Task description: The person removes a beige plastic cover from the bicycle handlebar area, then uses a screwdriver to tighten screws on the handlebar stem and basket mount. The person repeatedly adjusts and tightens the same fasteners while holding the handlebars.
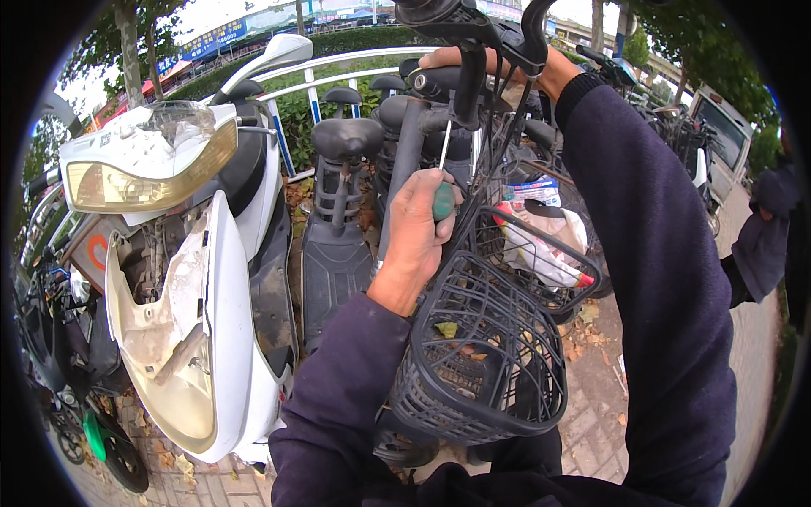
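In my left hand [414,224] is a screwdriver [443,201] with a rounded green handle, my fingers closed around it. Its thin metal shaft points upward to the underside of an electric bike's black handlebar assembly [467,89]. My right hand [498,69] reaches around the far side of that assembly, just below the handlebar [456,21], and grips it; the fingers are partly hidden behind black parts and cables. A key lock [427,84] faces me on the stem. Below my hands hangs the bike's black front basket [481,414], with a few leaves visible through its bars.
Close on the left stands a white scooter [228,338] with damaged front panels. Behind are black saddles [346,138] and a white railing [312,84]. Another basket [541,253] holding a white bag is at right. A person in dark clothes [764,224] stands at the far right.
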A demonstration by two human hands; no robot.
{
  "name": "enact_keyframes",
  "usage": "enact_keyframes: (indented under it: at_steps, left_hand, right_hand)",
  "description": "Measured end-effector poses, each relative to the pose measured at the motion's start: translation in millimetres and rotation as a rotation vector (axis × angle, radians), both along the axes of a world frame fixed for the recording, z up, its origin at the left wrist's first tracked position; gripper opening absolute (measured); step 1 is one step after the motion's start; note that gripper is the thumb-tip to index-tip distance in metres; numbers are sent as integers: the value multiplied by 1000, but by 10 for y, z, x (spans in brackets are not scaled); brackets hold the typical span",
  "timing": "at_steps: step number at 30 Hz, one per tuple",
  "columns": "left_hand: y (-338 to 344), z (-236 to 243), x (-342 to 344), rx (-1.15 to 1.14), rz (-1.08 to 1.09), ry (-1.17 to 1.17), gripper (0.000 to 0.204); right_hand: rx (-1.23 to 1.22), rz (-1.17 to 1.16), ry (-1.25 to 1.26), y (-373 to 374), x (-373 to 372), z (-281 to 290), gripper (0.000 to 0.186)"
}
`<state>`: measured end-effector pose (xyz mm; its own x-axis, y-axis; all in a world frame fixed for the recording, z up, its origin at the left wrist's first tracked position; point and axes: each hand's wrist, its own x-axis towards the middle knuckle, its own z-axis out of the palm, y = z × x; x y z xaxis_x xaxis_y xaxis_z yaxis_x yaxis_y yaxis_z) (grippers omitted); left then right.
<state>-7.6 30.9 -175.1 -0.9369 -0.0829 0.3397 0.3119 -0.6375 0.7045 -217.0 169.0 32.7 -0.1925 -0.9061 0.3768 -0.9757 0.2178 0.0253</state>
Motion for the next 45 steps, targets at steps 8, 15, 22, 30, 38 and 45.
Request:
enact_keyframes:
  at_steps: [8,15,22,30,38,45]
  left_hand:
    - [190,-27,-28,-851,1169,166,28]
    - [103,102,126,-280,560,-34,40]
    - [-99,246,127,559,-343,-330,55]
    - [14,216,66,72,155,-225,52]
    - [128,86,33,-519,875,51,39]
    - [171,-28,-5,-1063,1209,208,42]
  right_hand:
    - [-179,53,-265,-88,441,-12,60]
    - [-157,3,-335,-15,422,-2,67]
    - [-194,83,-314,-57,483,-8,66]
    - [-197,48,-251,-36,185,-72,62]
    - [-156,8,-130,16,173,-27,55]
    - [41,129,-44,-15,336,49,44]
